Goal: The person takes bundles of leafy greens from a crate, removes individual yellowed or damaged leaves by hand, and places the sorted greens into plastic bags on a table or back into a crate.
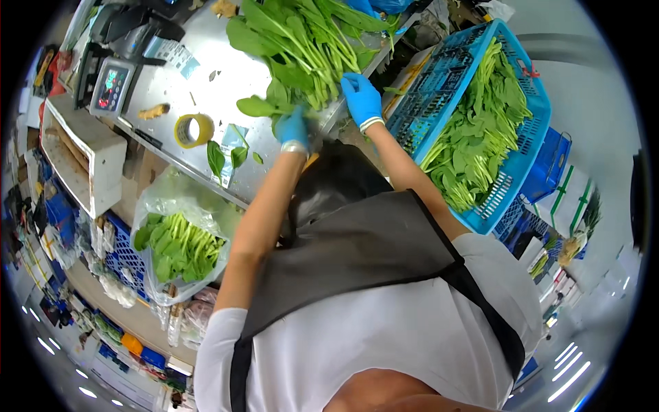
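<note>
My right hand (pixel 362 103), in a blue glove, has its fingers curled at the stem ends of a pile of leafy greens (pixel 302 38) on the steel worktop (pixel 156 89). My left hand (pixel 292 129), also gloved, is smeared by motion among loose leaves (pixel 257 106) at the pile's lower edge, so its fingers are unclear. A roll of yellow tape (pixel 182 130) and a few fallen leaves on paper strips lie left of it.
A blue crate (pixel 498 214) of greens stands on my right. On my left are a bag of greens (pixel 180 247), a white foam box (pixel 103 178) and a digital scale (pixel 108 88) at the worktop's edge. More crates (pixel 546 161) sit at the far right.
</note>
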Motion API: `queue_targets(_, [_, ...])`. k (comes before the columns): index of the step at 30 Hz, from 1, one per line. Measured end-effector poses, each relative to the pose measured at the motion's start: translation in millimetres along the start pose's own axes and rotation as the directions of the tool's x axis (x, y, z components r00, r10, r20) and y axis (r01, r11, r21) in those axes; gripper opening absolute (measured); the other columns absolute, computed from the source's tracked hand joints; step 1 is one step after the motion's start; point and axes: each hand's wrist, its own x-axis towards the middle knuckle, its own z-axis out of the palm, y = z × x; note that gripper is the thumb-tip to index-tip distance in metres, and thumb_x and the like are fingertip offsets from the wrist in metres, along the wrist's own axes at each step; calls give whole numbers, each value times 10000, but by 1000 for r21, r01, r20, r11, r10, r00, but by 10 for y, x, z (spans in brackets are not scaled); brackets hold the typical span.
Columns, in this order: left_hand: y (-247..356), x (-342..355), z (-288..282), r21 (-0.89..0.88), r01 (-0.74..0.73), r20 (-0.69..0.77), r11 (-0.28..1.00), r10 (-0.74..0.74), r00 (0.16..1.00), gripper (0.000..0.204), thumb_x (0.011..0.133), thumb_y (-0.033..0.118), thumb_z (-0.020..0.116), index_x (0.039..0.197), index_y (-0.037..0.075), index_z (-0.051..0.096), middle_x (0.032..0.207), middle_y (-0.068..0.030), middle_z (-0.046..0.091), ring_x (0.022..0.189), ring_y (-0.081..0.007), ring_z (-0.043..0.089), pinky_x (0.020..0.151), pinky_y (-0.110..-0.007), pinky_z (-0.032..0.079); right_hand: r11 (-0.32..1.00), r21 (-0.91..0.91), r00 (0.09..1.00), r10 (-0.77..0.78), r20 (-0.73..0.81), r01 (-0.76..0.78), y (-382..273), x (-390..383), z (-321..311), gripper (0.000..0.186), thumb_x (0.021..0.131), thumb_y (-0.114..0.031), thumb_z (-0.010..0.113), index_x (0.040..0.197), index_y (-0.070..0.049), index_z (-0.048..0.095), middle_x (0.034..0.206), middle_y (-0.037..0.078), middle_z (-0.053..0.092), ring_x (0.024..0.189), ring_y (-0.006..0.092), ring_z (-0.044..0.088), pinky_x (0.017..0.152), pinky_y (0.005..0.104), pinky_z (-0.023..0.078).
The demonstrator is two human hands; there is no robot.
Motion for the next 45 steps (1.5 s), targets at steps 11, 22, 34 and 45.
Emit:
queue_targets(11, [1078,301,-478,-20,-260,125,965,261,957,201,919,136,573,1088,29,589,966,-84,660,853,-200,662,734,-322,552,914,-310,960,-209,188,259,-361,180,340,490,789,-361,698,1178,-83,591,1089,192,604,981,369,605,841,455,496])
queue_targets(22, [957,214,-76,103,-177,245,979,148,958,395,816,273,756,1056,9,587,854,-55,644,659,-153,596,572,-270,493,566,-461,730,-520,443,683,-624,-442,714,359,828,-217,656,1149,-74,581,975,139,564,871,321,600,739,414,512])
queue_targets(34, [1178,721,-786,-109,255,475,961,-175,862,444,818,70,466,1210,-138,454,1173,-297,587,1091,-436,589,961,-489,478,743,-656,976,14,218,136,-73,878,-315,394,895,-339,589,1198,-89,626,1124,163,658,897,327,658,818,430,533])
queue_targets(45, [1667,-174,-950,-343,171,588,924,69,806,643,825,94,501,1416,-77,318,1393,-248,453,1207,-382,529,1065,-485,390,856,408,787,-1,616,-318,-418,713,-859,336,963,-255,570,1180,-7,637,947,103,695,645,118,585,617,270,507])
